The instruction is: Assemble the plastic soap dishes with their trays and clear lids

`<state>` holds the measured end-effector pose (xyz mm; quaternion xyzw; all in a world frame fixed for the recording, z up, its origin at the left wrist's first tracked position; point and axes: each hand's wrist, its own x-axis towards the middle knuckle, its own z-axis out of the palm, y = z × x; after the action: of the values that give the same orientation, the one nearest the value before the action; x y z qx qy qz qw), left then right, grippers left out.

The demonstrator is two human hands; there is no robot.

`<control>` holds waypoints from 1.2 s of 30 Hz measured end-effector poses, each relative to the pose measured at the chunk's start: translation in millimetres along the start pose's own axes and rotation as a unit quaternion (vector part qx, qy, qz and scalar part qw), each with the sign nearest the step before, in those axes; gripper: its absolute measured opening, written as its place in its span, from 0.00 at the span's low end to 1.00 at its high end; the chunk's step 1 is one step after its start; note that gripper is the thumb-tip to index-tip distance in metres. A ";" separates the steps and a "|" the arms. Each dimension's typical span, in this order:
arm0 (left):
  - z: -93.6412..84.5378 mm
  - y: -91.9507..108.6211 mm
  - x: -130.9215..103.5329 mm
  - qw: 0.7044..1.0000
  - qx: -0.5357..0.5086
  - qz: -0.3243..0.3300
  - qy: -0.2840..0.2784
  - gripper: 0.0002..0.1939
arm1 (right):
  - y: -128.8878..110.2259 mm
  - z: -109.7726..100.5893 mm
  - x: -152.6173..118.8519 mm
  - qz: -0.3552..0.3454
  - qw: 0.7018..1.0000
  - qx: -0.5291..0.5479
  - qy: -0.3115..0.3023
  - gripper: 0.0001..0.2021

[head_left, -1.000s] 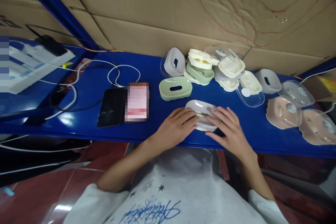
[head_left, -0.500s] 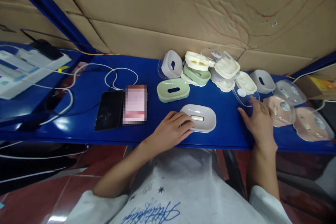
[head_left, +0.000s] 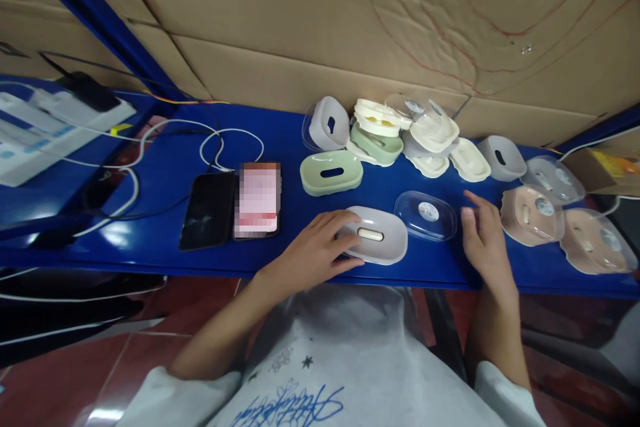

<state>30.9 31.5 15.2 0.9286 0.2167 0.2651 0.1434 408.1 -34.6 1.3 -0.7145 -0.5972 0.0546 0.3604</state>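
A pale lilac soap dish (head_left: 393, 240) with a cream-coloured bar across the slot in its bottom lies on the blue table. My left hand (head_left: 323, 243) grips its left end, fingers over the far rim and thumb at the near side. To the right of the dish, a clear plastic lid (head_left: 407, 213) with a round white sticker rests flat. My right hand (head_left: 485, 240) is just right of that lid, holding nothing, its fingers apart. Behind the lilac dish sits a green soap dish (head_left: 313, 180) with an open slot.
A pile of cream, green and grey dish parts (head_left: 380, 117) stands at the back. Peach dishes with clear lids (head_left: 533, 223) are at the right. Two phones, one dark (head_left: 207, 210), lie at the left near white cables (head_left: 143, 147) and a power strip (head_left: 25, 167).
The clear lid has come left and nearer, beside the lilac dish, and is clear of my right hand. My left hand and the dish have shifted slightly left and nearer.
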 end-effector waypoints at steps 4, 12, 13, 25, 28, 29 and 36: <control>-3.4 1.3 -0.5 0.998 -0.052 -0.028 0.010 0.20 | -8.9 -6.3 -7.4 -0.108 0.977 -0.062 -0.171 0.36; -0.3 0.2 -1.5 0.984 -0.129 -0.119 -0.018 0.44 | -48.8 -2.5 -14.0 -0.153 0.976 0.001 -0.156 0.31; 0.7 -0.6 -1.8 0.984 -0.126 -0.121 -0.019 0.45 | -57.2 0.0 -16.7 -0.182 0.967 0.002 -0.178 0.32; 7.0 -5.3 -4.9 0.998 -0.048 -0.052 0.002 0.40 | -86.7 30.4 -40.4 -0.299 0.935 -0.063 -0.182 0.41; 6.5 -4.9 -5.3 0.997 -0.046 -0.059 0.002 0.41 | -88.6 30.3 -38.4 -0.303 0.931 -0.078 -0.189 0.41; 6.6 -4.9 -5.6 0.997 -0.047 -0.064 0.000 0.41 | -90.0 31.1 -38.3 -0.304 0.930 -0.083 -0.190 0.41; 9.8 -6.1 -6.5 0.995 -0.045 -0.084 -0.006 0.41 | -84.7 26.8 -30.1 -0.298 0.922 -0.049 -0.241 0.39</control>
<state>29.4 32.3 2.0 0.9013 0.2806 0.2560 0.2081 317.1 -47.2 20.1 -0.4856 -0.8531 0.0859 0.1702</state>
